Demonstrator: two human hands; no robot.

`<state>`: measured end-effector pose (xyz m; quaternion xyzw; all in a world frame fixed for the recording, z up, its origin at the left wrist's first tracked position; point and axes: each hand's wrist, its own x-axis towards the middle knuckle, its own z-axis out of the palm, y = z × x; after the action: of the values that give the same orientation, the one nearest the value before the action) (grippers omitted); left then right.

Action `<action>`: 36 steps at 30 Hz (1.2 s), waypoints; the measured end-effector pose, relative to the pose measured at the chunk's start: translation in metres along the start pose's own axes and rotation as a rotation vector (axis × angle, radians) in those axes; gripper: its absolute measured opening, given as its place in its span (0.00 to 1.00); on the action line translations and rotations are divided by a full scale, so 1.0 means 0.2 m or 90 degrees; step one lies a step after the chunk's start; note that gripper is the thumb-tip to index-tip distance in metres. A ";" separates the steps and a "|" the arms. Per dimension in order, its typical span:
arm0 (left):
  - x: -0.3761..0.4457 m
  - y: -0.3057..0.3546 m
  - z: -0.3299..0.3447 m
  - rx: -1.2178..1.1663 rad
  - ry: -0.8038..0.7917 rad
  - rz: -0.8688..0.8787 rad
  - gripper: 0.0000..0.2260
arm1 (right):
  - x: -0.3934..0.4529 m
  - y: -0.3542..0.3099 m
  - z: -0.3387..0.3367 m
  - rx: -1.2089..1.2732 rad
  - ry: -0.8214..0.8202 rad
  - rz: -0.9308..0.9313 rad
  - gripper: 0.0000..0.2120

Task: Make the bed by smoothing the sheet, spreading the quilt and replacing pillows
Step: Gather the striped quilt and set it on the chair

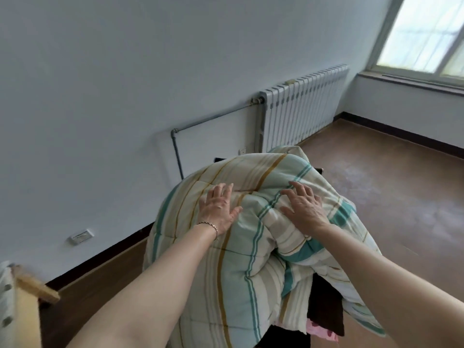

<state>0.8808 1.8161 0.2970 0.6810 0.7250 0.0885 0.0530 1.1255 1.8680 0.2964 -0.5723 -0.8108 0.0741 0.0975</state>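
A striped quilt (251,267), cream with teal and ochre bands, lies bundled in a mound over a dark piece of furniture in the middle of the view. My left hand (219,206) rests flat on its top left, fingers spread, a thin bracelet at the wrist. My right hand (304,206) lies flat on its top right, fingers spread. Neither hand grips the fabric. The bed's wooden corner (37,288) and a bit of dotted bedding (5,307) show at the lower left edge.
A white radiator (303,106) with a grey pipe (177,149) stands along the far wall. A window (426,33) is at the upper right. Brown floor (391,197) spreads to the right. A wall socket (80,236) sits low on the left. Pink cloth (319,331) peeks out below the quilt.
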 end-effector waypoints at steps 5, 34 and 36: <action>-0.26 -0.16 -0.14 -0.004 0.063 -0.067 0.25 | -0.01 -0.28 0.02 0.104 0.009 -0.078 0.18; -3.37 -0.11 0.03 -0.207 0.160 -0.741 0.16 | -2.03 -1.53 0.40 0.157 -0.348 -0.551 0.11; -3.59 -0.14 0.01 -0.212 0.162 -0.751 0.16 | -2.24 -1.63 0.43 0.161 -0.354 -0.562 0.10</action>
<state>0.9029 1.0985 0.2573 0.1328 0.9560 0.2365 0.1116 0.9526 1.3358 0.2558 -0.1198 -0.9543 0.2719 -0.0307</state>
